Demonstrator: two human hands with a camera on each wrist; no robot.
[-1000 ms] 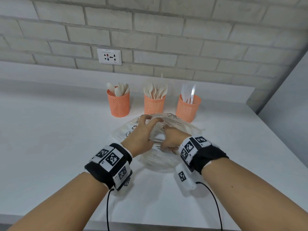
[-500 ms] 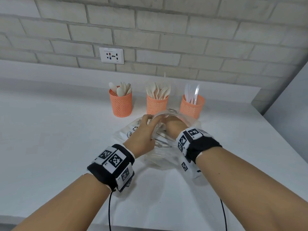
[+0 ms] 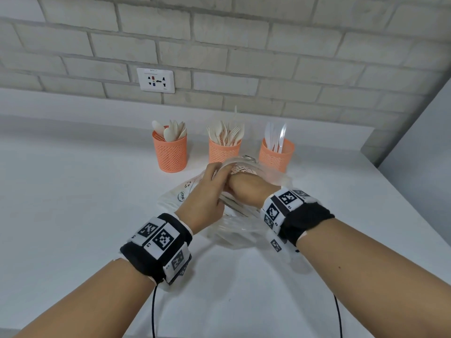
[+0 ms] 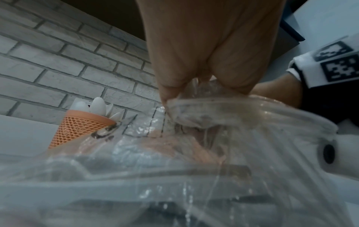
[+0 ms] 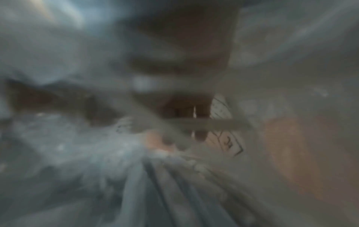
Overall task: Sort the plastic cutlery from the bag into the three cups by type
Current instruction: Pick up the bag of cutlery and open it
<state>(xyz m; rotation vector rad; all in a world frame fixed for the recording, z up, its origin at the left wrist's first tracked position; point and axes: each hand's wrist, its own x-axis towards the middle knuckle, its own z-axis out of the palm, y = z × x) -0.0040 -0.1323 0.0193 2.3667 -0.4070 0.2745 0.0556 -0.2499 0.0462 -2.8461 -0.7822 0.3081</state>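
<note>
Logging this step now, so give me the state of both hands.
Left hand: pinching the rim of the plastic bag, holding it open.
Right hand: reached inside the bag; fingers blurred, grip cannot be told.

A white table (image 3: 73, 215) carries three orange mesh cups in a row near its back edge: the left cup (image 3: 169, 152) with spoons, the middle cup (image 3: 224, 150) with forks, the right cup (image 3: 275, 153) with knives (clear ones). A clear plastic bag (image 3: 234, 230) lies in front of them.
</note>
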